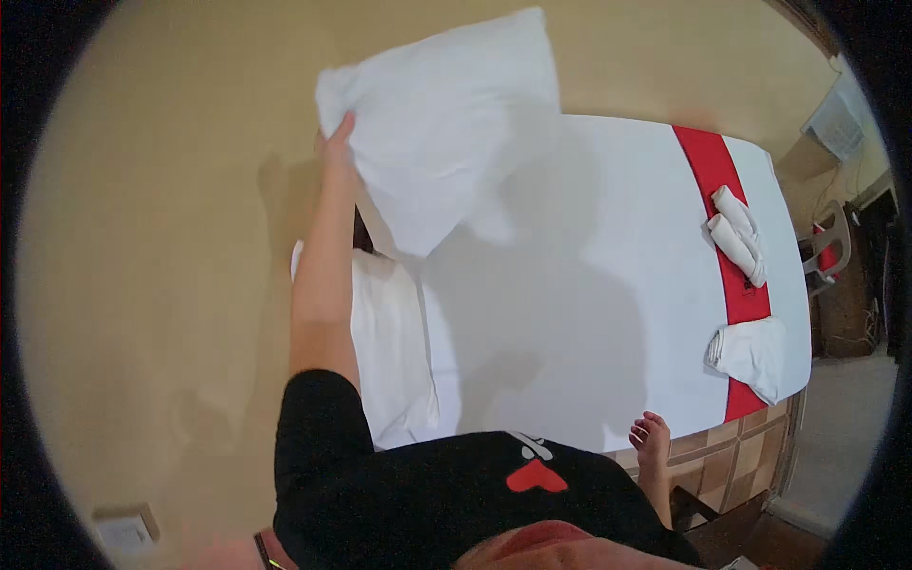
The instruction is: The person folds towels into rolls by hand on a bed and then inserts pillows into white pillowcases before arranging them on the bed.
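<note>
The left hand is raised high with its arm stretched out, fingers closed on the left edge of a white pillow that hangs in the air against the beige wall, above the head end of the bed; the pillow sags to the right of the grip and casts a broad shadow on the sheet. The right hand is not in view, so its state cannot be told. Below the lifted pillow, a second white pillow already lies flat at the left end of the mattress. The white sheet looks smooth and drawn tight, a red bed runner crosses the far right end, and on it sit rolled white towels and a folded white towel, well apart from each other. Judging by this, the bed is largely made up, and the held pillow is not yet laid down. A bare foot rests at the near edge of the bed.
</note>
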A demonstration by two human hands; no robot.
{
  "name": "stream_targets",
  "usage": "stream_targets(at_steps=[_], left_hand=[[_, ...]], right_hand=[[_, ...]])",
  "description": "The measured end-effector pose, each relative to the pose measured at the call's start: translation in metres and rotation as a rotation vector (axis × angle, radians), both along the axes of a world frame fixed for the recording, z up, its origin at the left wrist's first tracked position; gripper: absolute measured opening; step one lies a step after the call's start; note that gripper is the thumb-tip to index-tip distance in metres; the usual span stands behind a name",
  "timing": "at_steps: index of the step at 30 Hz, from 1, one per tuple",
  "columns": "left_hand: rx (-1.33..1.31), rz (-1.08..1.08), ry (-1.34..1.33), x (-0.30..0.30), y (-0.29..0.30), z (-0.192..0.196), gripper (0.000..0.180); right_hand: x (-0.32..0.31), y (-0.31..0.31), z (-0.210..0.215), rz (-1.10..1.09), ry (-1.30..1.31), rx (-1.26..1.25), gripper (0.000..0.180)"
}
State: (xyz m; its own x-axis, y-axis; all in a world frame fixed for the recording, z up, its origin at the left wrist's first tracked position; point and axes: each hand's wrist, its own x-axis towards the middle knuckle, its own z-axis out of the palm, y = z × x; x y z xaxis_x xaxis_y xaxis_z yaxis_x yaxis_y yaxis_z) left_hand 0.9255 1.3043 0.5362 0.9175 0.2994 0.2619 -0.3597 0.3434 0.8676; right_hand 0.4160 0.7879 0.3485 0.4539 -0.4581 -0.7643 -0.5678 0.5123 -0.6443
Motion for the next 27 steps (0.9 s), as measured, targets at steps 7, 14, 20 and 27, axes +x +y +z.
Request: stream_targets(at_steps=[7, 14, 20, 27], left_hand=[[-0.1, 0.365, 0.235, -0.051, 0.082, -0.216, 0.055], [0.098, 0.532, 0.477, -0.023, 0.127, -0.217, 0.083], [1.495, 0.969, 0.546, 0.02, 0.102, -0.128, 0.087], [1.525, 0.645, 0.665, 0.131, 0.115, -0.186, 0.086]], right_hand=[[0.03, 0.011, 0.004, 0.258, 0.111, -0.226, 0.028], [0.072, 0.035, -0.007, 0.559, 0.106, -0.35, 0.03], [0.077, 0.04, -0.03, 0.886, 0.096, -0.668, 0.028], [0.058, 0.037, -0.054, 1.073, 0.393, -0.701, 0.03]])
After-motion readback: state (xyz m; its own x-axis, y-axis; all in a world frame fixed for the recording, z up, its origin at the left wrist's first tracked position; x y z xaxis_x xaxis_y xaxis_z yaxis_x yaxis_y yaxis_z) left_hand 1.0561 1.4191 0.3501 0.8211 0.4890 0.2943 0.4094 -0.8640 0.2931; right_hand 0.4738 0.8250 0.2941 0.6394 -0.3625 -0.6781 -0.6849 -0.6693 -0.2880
